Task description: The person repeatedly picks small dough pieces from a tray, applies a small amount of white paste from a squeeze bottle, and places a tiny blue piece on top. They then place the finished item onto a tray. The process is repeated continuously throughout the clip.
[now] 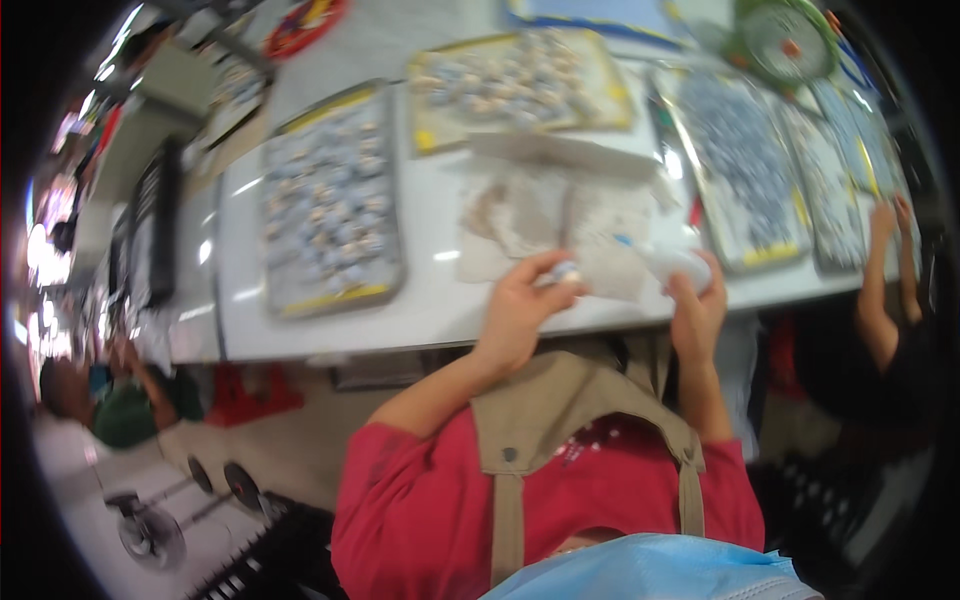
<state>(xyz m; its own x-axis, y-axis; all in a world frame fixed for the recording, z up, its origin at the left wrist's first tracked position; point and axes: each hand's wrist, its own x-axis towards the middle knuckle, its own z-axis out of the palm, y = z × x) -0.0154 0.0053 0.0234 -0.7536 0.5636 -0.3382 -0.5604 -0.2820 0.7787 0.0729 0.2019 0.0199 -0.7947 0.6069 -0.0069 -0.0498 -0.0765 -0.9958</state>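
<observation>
My left hand (520,310) pinches a small whitish part (566,272) with a tan end between thumb and fingers, just over the table's near edge. In my right hand (697,312) is a white squeeze bottle (668,262), tilted so that its blue tip points left toward the part. Tip and part are apart. Beneath and beyond both hands lies a stained, whitish cardboard sheet (610,215) with a raised back flap. Motion blur hides the part's finer shape.
Trays of similar small parts stand to the left (394,240) and behind the cardboard (425,138). Another tray (770,256) at the right holds bluish pieces. A green round object (785,45) and a red basket (305,28) are farther back. Other people's hands (888,215) show at right.
</observation>
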